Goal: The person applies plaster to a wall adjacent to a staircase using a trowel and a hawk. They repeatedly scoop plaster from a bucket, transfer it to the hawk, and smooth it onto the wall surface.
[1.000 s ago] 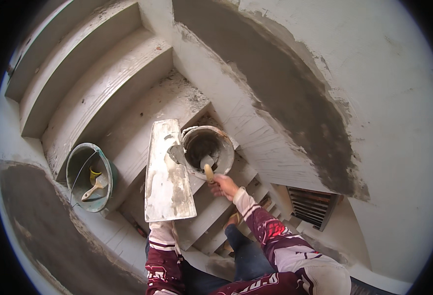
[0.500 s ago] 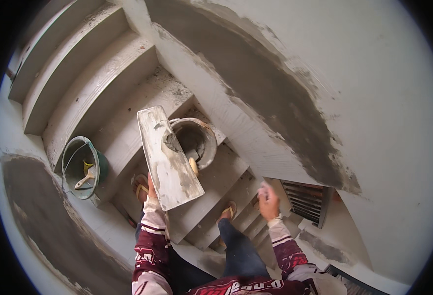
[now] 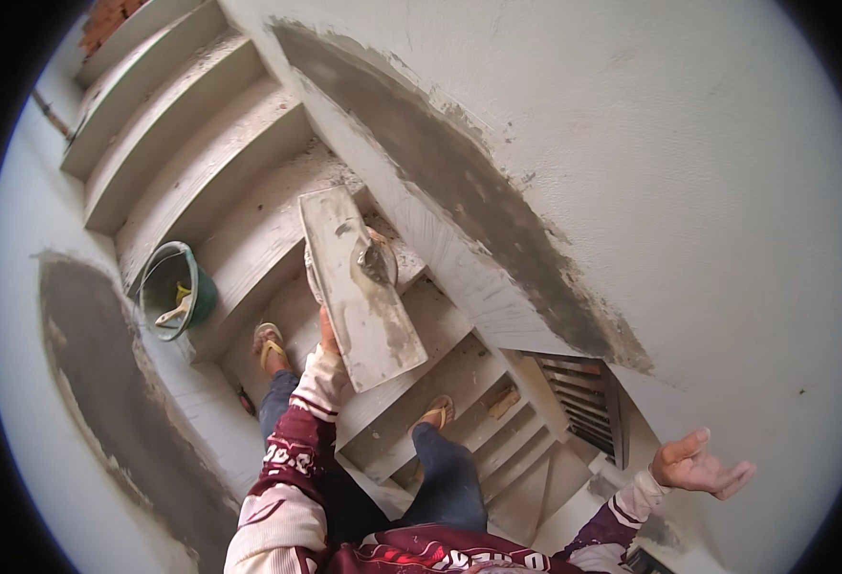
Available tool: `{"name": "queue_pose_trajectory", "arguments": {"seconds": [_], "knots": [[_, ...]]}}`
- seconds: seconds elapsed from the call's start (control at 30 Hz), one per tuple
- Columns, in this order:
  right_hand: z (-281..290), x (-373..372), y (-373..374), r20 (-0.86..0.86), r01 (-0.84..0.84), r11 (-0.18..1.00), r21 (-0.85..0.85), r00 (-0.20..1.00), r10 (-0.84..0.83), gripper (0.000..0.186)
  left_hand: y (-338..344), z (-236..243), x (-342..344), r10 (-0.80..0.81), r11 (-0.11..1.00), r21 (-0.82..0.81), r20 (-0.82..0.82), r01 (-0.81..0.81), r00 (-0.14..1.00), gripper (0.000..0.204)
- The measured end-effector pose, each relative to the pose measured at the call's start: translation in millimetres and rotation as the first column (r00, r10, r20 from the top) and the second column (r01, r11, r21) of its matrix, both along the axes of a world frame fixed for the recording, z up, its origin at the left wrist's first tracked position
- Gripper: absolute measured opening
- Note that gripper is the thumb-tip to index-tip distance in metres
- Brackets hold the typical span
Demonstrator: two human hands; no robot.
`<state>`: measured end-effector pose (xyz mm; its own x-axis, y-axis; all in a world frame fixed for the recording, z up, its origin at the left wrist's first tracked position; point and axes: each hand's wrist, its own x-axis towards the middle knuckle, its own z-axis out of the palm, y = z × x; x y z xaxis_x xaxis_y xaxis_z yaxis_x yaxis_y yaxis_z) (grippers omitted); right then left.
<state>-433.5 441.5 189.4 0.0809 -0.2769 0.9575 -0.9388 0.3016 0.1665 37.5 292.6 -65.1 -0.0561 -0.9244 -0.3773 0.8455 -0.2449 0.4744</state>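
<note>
My left hand [image 3: 328,330] grips a long pale board [image 3: 354,311] from its left edge, fingers hidden beneath. Grey mortar smears cover the board, and a wet dab [image 3: 373,266] sits near its right edge. Behind it, a round tub [image 3: 389,254] is mostly hidden. Out to the right, next to the white wall, my right hand [image 3: 698,466] is empty, palm up and fingers spread.
A green bucket [image 3: 206,295] with a brush [image 3: 174,312] inside stands on a step at the left. Pale stairs [image 3: 239,120] climb to the upper left. Patches of damp grey render [image 3: 421,143] mark the walls. A barred opening [image 3: 579,397] lies at the lower right.
My right hand has swung outward to the right and turned palm up. The board has shifted slightly right and up in view, now covering most of the tub.
</note>
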Motion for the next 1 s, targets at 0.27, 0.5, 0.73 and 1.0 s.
{"name": "queue_pose_trajectory", "arguments": {"seconds": [0.27,0.5,0.73,1.0], "knots": [[-1.4,-24.4,-19.1,0.007,0.043,0.997,0.067,0.999,-0.044,0.083,-28.6,51.6,-40.9,0.017,0.994,-0.107,0.048,-0.012,0.999,0.039],[-11.7,-33.6,-20.5,0.076,-0.015,1.000,0.017,0.997,0.013,0.089,-50.4,19.2,-50.6,-0.010,0.995,-0.102,0.019,0.012,1.000,0.040],[-17.3,-36.5,-27.8,0.074,-0.149,0.986,-0.069,0.985,0.154,0.085,-91.0,67.3,-70.7,0.117,0.932,-0.363,0.309,0.003,0.944,0.033],[-12.4,-23.1,-35.7,-0.084,-0.063,0.990,-0.129,0.995,0.052,0.082,-135.8,69.0,-77.4,0.412,0.787,-0.614,0.591,0.056,0.694,0.032]]}}
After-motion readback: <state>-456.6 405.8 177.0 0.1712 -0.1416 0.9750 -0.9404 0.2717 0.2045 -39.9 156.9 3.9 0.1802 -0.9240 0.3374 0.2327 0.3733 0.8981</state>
